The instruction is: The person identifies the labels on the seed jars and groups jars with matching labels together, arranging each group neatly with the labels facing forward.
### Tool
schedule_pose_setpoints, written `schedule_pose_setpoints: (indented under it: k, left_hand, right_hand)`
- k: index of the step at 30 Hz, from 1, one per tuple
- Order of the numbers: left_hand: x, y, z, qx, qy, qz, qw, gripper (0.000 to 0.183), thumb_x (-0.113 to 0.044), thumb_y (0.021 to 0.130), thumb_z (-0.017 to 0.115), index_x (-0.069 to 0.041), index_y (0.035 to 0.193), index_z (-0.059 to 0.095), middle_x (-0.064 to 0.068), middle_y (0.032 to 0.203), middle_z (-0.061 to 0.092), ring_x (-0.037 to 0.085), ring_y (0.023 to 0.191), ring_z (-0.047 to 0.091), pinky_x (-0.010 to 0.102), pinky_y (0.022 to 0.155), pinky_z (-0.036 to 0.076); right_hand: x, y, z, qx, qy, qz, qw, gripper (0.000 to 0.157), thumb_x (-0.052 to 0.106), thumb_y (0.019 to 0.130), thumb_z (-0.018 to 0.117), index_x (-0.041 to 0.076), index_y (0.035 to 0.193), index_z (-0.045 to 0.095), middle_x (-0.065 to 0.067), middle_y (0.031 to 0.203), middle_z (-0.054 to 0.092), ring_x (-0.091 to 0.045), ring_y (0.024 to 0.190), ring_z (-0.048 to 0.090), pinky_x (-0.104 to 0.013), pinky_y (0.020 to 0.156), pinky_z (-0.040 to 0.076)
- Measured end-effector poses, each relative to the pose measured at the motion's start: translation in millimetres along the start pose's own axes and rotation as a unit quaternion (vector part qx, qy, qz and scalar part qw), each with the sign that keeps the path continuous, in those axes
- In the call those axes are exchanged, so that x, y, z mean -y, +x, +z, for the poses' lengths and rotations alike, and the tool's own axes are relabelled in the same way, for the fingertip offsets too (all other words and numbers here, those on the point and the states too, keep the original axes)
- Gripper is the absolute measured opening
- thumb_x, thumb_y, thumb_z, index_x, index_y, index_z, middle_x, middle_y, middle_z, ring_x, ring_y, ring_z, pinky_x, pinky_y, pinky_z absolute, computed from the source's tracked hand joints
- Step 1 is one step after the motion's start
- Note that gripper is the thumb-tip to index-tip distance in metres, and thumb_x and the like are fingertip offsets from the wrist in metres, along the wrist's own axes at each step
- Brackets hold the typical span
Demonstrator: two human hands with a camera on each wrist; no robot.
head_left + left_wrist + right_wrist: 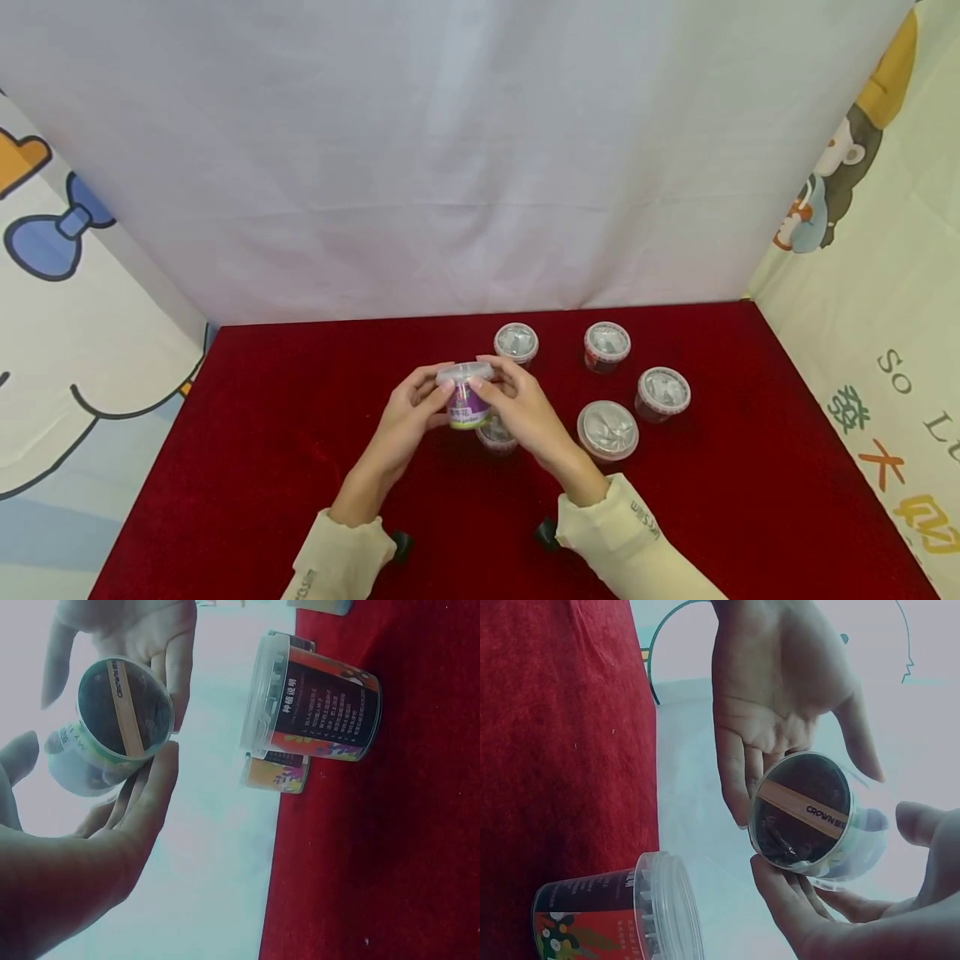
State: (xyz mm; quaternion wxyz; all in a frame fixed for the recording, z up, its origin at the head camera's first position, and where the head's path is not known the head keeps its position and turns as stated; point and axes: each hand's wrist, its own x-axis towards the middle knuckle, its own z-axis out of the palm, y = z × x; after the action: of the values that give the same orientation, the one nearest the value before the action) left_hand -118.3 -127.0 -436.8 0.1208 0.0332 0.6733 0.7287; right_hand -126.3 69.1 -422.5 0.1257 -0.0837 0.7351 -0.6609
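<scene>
A small clear plastic cup with a purple label and a translucent lid is held up over the table between both hands. My left hand grips it from the left, thumb on the label. From the right, my right hand holds the same cup, its thumb also on the front. In the left wrist view the cup's underside shows dark contents and a pale strip marked CROWN. Just below and behind the hands, another lidded cup is partly hidden.
Several more lidded cups stand to the right on the red tablecloth: one at the back, one further right, one beyond, and one nearer. A white cloth wall rises behind.
</scene>
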Motion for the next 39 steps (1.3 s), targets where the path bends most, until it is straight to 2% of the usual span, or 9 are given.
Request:
schedule_pose_setpoints:
  k: [5,8,13,18,24,29,39]
  left_hand:
    - [0.9,-0.7,3.5,-0.037,0.004,0.01,0.9992,0.041,-0.01,0.108,0.059,0.005,0.145,0.05,0.022,0.135,0.061,0.01,0.102,0.065,0.024,0.084,0.058]
    - [1.1,0.1,6.1,-0.051,0.012,0.013,0.9985,0.039,-0.009,0.107,0.061,0.005,0.142,0.051,0.021,0.133,0.061,0.01,0.099,0.065,0.024,0.082,0.058]
    - [0.0,0.0,4.6,-0.044,0.018,0.009,0.9988,0.037,-0.013,0.109,0.058,0.003,0.141,0.049,0.022,0.137,0.06,0.013,0.104,0.065,0.027,0.085,0.058]
    - [-1.4,-0.6,0.8,-0.035,-0.005,-0.005,0.9993,0.034,-0.015,0.111,0.054,0.0,0.141,0.049,0.022,0.138,0.062,0.017,0.107,0.066,0.03,0.086,0.059]
    - [-2.6,-0.2,1.9,-0.049,-0.016,-0.002,0.9987,0.033,-0.012,0.109,0.056,0.002,0.138,0.049,0.019,0.131,0.065,0.014,0.102,0.066,0.027,0.083,0.059]
    - [-3.5,-1.7,3.3,-0.063,-0.004,0.001,0.998,0.035,-0.01,0.108,0.059,0.002,0.139,0.049,0.019,0.129,0.064,0.013,0.1,0.066,0.026,0.082,0.059]
    - [-7.1,-3.4,-2.4,-0.046,0.034,-0.019,0.9981,0.045,-0.014,0.109,0.059,0.003,0.149,0.05,0.023,0.134,0.061,0.016,0.104,0.066,0.027,0.083,0.06]
  right_hand:
    - [-0.2,-1.1,1.0,-0.014,-0.028,-0.01,0.999,0.049,0.023,0.108,0.063,0.001,0.151,0.053,-0.021,0.132,0.065,-0.03,0.116,0.068,-0.042,0.097,0.057]
    - [0.4,-1.3,1.2,-0.016,-0.031,-0.012,0.999,0.05,0.022,0.107,0.064,0.0,0.15,0.053,-0.021,0.131,0.066,-0.03,0.117,0.068,-0.04,0.096,0.057]
    - [1.4,-0.2,0.0,-0.007,0.011,-0.003,1.0,0.048,0.017,0.108,0.062,-0.003,0.151,0.052,-0.022,0.13,0.064,-0.027,0.116,0.067,-0.037,0.096,0.058]
    - [1.7,-0.4,-2.4,0.012,0.044,0.014,0.999,0.047,0.016,0.11,0.057,-0.002,0.153,0.049,-0.023,0.133,0.06,-0.024,0.117,0.064,-0.038,0.098,0.058]
    - [2.1,-0.7,-2.9,0.016,0.042,0.015,0.999,0.049,0.019,0.11,0.056,-0.002,0.154,0.047,-0.024,0.138,0.058,-0.028,0.121,0.064,-0.041,0.1,0.058]
    - [1.9,-0.7,-3.3,0.01,0.022,0.005,1.0,0.049,0.018,0.109,0.059,-0.003,0.152,0.049,-0.025,0.133,0.06,-0.027,0.115,0.067,-0.039,0.095,0.06]
    - [2.8,1.4,1.8,0.017,0.028,0.021,0.999,0.047,0.018,0.109,0.06,-0.004,0.15,0.05,-0.025,0.13,0.061,-0.027,0.113,0.068,-0.038,0.091,0.061]
